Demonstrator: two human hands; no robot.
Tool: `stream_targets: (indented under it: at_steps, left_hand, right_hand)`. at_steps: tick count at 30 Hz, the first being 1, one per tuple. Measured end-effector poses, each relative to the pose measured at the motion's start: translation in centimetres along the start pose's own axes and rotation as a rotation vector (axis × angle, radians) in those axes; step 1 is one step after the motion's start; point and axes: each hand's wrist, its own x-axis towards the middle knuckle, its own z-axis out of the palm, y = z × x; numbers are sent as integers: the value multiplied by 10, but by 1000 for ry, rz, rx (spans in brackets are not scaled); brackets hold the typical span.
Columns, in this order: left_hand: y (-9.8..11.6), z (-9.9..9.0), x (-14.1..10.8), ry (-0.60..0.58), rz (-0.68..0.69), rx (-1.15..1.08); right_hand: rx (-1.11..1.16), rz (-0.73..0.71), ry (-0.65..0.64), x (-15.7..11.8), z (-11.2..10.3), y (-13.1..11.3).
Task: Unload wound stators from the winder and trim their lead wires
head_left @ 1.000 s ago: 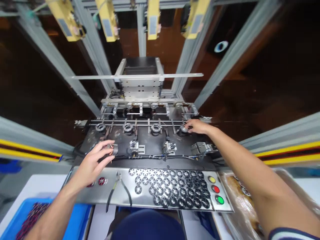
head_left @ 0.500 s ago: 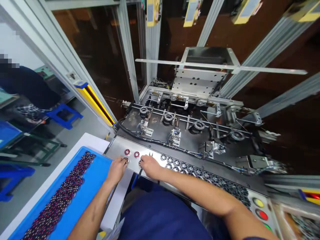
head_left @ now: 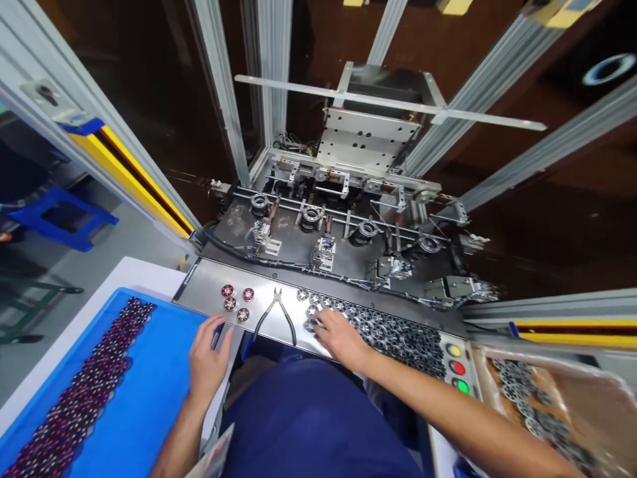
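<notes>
My left hand [head_left: 208,355] is held above the front left edge of the metal ledge [head_left: 199,282], thumb and fingers apart, with nothing in it. Four-ish is avoided here: several round red-and-copper wound stators [head_left: 243,315] lie just beyond its fingertips. To their right rests a pair of cutting pliers [head_left: 277,302], handles spread toward me. My right hand [head_left: 341,337] is at the left end of a long cluster of bare silvery-black stator cores [head_left: 378,332]. Its fingertips are curled on a core [head_left: 309,325] at the near edge, partly hidden by the fingers.
A blue tray [head_left: 164,345] at left carries many wound stators [head_left: 74,398]. Behind the ledge is a machine with several ring-shaped fixtures [head_left: 311,218]. Push buttons [head_left: 456,367] are at the ledge's right end, beside a plastic-lined box [head_left: 587,392] of cores. Yellow light bars [head_left: 134,179] flank the opening.
Both hands have let go of the wound stators, which lie on the ledge. My right hand has moved right to the bare cores, uncovering the pliers. My left hand has drawn back and opened.
</notes>
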Motion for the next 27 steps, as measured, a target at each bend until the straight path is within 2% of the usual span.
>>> stream_targets:
  at_steps: [3, 7, 13, 16, 20, 22, 25, 27]
  left_hand:
    - [13, 1, 3, -13, -9, -72]
    - [30, -2, 12, -68, -44, -183]
    - [57, 8, 7, -276, -171, -424]
    - [74, 20, 3, -424, -238, -585]
    - [102, 28, 7, -592, -263, -819]
    - [116, 25, 12, -610, -314, -1018]
    - [132, 15, 19, -564, -509, -1430]
    - [139, 9, 21, -531, -619, -1601]
  right_hand:
    - [-34, 7, -15, -3, 12, -10]
    - [-40, -28, -35, 7, 16, -16]
    - [21, -137, -22, 19, 8, -5]
    - [84, -166, 68, 26, -11, -11]
    - [165, -205, 237, 38, -52, -35]
    - [234, -252, 343, 43, -71, -46]
    - [357, -302, 496, 48, -92, -55]
    - [400, -294, 551, 49, -98, -59]
